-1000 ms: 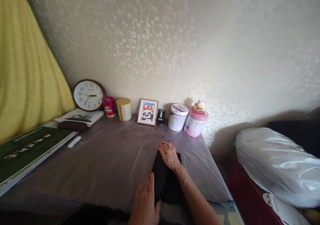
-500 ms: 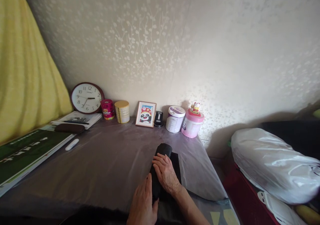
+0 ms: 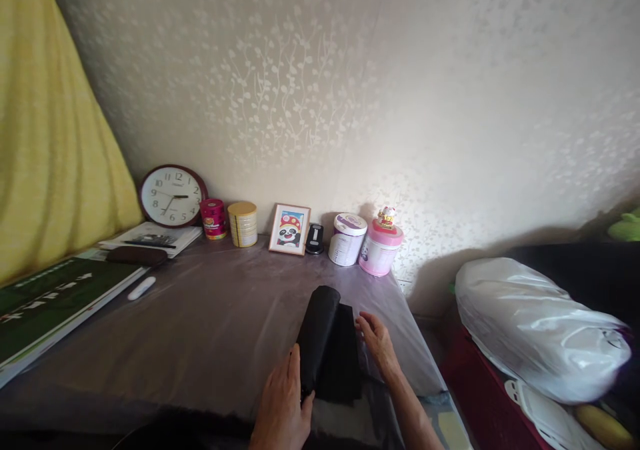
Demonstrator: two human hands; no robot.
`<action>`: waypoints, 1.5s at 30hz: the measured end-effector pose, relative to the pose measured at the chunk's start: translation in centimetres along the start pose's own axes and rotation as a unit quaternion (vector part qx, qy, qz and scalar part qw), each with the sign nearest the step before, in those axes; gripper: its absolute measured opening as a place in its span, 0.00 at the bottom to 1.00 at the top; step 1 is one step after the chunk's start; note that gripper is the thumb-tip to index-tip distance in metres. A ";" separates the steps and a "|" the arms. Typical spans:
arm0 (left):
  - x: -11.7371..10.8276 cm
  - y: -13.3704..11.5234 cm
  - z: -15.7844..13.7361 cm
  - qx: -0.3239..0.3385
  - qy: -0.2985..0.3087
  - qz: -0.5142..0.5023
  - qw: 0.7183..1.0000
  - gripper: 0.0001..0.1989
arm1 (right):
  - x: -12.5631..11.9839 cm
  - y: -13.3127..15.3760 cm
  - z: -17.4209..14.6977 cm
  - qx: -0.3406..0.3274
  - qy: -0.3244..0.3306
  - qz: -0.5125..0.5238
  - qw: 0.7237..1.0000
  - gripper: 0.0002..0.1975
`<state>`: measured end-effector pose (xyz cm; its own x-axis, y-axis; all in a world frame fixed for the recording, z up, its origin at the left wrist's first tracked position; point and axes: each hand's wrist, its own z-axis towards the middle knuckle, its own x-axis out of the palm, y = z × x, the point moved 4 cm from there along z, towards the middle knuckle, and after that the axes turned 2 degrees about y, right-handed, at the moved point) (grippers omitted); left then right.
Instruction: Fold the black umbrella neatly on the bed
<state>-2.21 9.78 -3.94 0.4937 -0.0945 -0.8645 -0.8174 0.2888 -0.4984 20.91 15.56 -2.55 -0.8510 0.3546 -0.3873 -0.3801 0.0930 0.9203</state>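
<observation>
A black roll (image 3: 318, 333) of soft-looking sheet material lies lengthwise on the table, with a flat black flap (image 3: 343, 357) spreading from its right side. My left hand (image 3: 283, 400) is closed around the roll's near end, fingers along its left side and thumb at the bottom. Just right of the flap, my right hand (image 3: 377, 343) is off the roll with its fingers loosely curved and apart. Its fingertips are close to the flap's edge; whether they touch it I cannot tell.
Along the wall stand a clock (image 3: 173, 195), a pink can (image 3: 213, 219), a yellow-lidded can (image 3: 243, 224), a panda picture frame (image 3: 290, 229), a white tub (image 3: 347, 240) and a pink tub (image 3: 380, 250). A green book (image 3: 50, 307) lies left; a white plastic bag (image 3: 535, 330) sits right.
My right hand has lifted off the roll and moved right, beside the flap, uncovering the roll and flap. The left hand stays at the near end.
</observation>
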 end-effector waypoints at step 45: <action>0.3 2.2 0.6 -0.004 -0.055 -0.079 0.995 0.25 | 9.8 7.4 -4.6 -0.071 0.219 0.010 0.973 0.12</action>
<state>-3.66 10.95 -5.24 0.6451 -0.0330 -0.7634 -0.7295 0.2706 -0.6282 8.10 15.41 0.21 -0.9196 -0.0777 -0.3852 -0.3823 -0.0499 0.9227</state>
